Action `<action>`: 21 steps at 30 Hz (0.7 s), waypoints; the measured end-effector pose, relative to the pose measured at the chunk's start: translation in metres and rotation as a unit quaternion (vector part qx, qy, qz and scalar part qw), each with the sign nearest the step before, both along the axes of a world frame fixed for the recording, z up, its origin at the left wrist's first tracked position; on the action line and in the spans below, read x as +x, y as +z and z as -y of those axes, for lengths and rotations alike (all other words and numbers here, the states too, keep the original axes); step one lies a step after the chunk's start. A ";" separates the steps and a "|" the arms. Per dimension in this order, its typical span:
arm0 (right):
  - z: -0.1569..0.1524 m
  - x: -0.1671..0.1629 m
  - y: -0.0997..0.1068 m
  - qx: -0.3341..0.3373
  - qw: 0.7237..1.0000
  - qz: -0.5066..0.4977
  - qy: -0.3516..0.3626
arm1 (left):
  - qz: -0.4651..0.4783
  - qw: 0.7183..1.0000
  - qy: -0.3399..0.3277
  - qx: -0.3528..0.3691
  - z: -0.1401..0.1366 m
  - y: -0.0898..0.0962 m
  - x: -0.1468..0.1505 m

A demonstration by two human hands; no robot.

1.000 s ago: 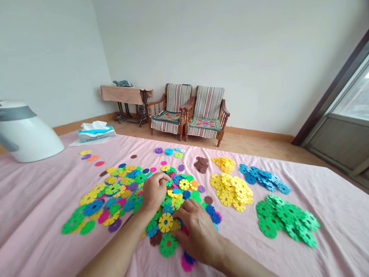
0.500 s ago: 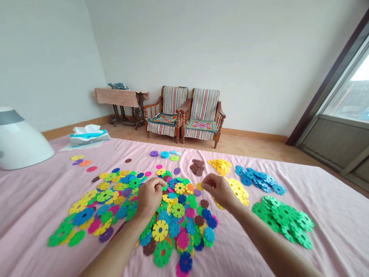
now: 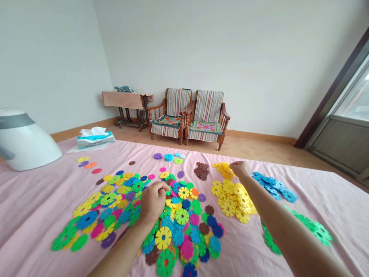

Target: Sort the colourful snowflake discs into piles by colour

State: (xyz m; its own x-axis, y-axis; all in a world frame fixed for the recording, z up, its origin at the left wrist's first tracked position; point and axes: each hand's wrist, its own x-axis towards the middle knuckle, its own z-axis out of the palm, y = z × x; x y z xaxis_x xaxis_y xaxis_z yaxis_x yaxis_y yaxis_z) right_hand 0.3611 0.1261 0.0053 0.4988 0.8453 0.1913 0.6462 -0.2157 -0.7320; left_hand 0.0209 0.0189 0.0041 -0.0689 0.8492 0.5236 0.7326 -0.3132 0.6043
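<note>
My left hand (image 3: 154, 201) is closed in a pinch at the middle of a mixed pile of notched plastic discs (image 3: 181, 216). Its fingertips meet the discs there, and whatever they hold is hidden. Farther off, my right hand (image 3: 241, 169) has its fingers curled together at the right edge of a small amber-yellow disc pile (image 3: 223, 169); I cannot make out what is in them. Just nearer lies a larger yellow disc pile (image 3: 232, 199). Blue discs (image 3: 272, 184) and green discs (image 3: 319, 232) lie by my right forearm, which partly covers the green ones.
Brown discs (image 3: 201, 171) form a small pile toward the back. A few loose discs, one of them purple (image 3: 157, 156), lie near the far edge. A white jug (image 3: 33, 143) and a tissue box (image 3: 95, 139) stand at the left on the pink cloth (image 3: 32, 208).
My right hand has moved away and to the right, from the mixed pile's edge to the amber-yellow pile. My left hand stays over the mixed pile. The view has shifted slightly.
</note>
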 end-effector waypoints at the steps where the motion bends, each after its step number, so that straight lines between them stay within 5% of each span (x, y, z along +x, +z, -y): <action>1: 0.003 -0.002 0.002 -0.014 1.000 0.005 0.008 | -0.001 1.000 0.000 -0.001 0.000 0.000 0.000; 7: 0.053 -0.053 0.017 -0.002 0.984 0.062 0.167 | 0.000 1.000 0.002 -0.009 0.001 0.000 0.002; 14: 0.134 -0.143 0.018 0.050 0.876 0.139 0.458 | 0.000 1.000 0.004 -0.015 0.002 0.002 0.002; 17: 0.139 -0.159 0.014 0.067 0.843 0.211 0.491 | -0.003 1.000 0.002 -0.018 0.003 0.004 0.002; 21: 0.133 -0.168 0.013 0.056 0.834 0.235 0.497 | -0.006 1.000 0.003 -0.021 0.003 0.004 0.002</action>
State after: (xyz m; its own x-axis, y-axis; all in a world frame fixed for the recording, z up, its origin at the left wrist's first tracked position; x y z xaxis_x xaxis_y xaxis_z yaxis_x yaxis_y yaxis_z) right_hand 0.1936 -0.0069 0.0179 -0.5889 0.7602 0.2745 0.6865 0.6497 -0.3264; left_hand 0.0232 0.0158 0.0078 -0.0678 0.8697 0.4888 0.7417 -0.2837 0.6078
